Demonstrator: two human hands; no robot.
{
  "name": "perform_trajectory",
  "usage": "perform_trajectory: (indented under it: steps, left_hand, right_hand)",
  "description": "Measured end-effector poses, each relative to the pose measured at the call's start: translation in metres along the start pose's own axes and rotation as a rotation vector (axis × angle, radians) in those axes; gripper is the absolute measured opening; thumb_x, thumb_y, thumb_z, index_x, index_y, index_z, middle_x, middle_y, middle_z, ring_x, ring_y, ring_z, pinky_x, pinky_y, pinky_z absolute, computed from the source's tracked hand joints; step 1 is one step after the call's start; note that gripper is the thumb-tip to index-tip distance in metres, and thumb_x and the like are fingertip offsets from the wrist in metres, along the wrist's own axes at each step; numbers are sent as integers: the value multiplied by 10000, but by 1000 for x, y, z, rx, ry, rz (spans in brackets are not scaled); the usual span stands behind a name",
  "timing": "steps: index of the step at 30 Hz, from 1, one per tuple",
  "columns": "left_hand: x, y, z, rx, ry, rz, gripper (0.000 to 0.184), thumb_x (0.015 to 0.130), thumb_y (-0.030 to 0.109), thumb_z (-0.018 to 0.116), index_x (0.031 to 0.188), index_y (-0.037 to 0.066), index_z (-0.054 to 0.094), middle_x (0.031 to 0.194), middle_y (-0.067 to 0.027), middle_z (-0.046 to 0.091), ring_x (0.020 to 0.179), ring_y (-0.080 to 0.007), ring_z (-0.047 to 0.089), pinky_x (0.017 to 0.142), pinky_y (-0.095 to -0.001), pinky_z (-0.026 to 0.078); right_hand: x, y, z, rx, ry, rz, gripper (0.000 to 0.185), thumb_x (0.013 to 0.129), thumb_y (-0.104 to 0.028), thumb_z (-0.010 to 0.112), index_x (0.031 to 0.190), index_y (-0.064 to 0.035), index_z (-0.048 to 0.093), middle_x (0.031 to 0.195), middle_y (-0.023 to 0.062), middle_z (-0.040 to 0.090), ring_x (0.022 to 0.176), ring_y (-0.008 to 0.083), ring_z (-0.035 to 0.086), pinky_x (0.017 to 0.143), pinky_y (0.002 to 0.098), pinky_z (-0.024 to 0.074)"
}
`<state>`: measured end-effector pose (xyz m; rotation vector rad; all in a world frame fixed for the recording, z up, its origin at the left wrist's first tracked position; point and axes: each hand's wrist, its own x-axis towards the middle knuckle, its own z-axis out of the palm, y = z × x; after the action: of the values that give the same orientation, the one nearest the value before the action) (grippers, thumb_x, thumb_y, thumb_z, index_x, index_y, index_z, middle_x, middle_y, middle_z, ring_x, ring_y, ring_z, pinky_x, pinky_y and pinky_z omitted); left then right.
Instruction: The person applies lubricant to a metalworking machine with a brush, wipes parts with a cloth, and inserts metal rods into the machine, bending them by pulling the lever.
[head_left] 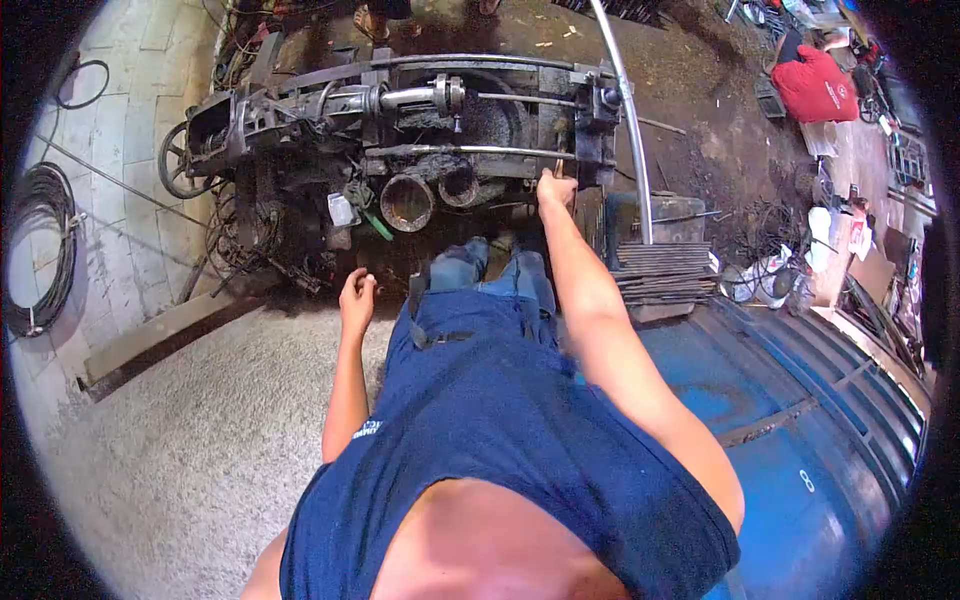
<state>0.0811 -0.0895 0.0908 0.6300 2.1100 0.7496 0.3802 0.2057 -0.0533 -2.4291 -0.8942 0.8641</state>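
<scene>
A black, greasy machine (345, 110) with a shiny spindle (415, 97) and long metal bars stretches across in front of me. My right hand (555, 188) reaches to its lower right side, fingers closed at the end of the lower bar (470, 150). A thin tan piece stands up at the fingertips; what it is, I cannot make out. My left hand (357, 297) hangs low at my left, apart from the machine, fingers curled. Something small and pale shows at its fingertips, too small to name. Two round metal rings (407, 203) sit at the machine's near side.
A long metal pipe (632, 130) slants down beside my right arm to a stack of dark rods (665, 262). A blue metal panel (800, 420) lies at my right. Cable coils (45, 245) hang left. A person in red (815, 85) is bent over at the far right.
</scene>
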Motion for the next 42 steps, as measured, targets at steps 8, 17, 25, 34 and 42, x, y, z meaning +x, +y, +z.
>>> perform_trajectory:
  steps: [8,17,25,34,42]
  left_hand:
    - [2,-36,-44,-57,14,-112,370,948,208,559,1222,-38,526,925,-108,634,784,-141,619,732,-275,499]
    - [33,-25,-29,-71,-38,-110,367,940,204,570,1217,-33,530,896,-71,642,759,-124,616,703,-262,495]
    - [42,-5,-33,2,-61,37,353,940,193,560,1213,-28,535,914,-92,658,777,-134,632,727,-270,498]
    - [33,-24,-31,-27,-77,-73,343,950,173,553,1227,-28,526,926,-96,654,797,-143,626,746,-281,502]
    - [44,-16,-24,-109,-68,-68,351,950,181,558,1215,-48,528,940,-92,651,803,-144,618,762,-282,505]
  right_hand:
    - [-24,21,-14,505,-482,120,166,905,-212,585,865,-53,561,699,98,599,607,224,621,484,365,491]
    - [-121,-59,-44,353,-594,-247,180,973,-246,462,975,-67,482,609,51,478,446,169,465,394,347,376]
    - [-123,-130,-29,-105,-353,-332,348,929,-261,455,999,47,602,964,311,628,966,466,596,838,520,468]
    - [-113,-187,-58,125,-193,-558,309,925,-225,482,938,66,585,816,316,623,865,484,605,737,546,472]
    - [-117,-119,-49,-237,-409,-328,352,921,-268,486,966,61,602,918,339,618,941,470,606,843,551,467]
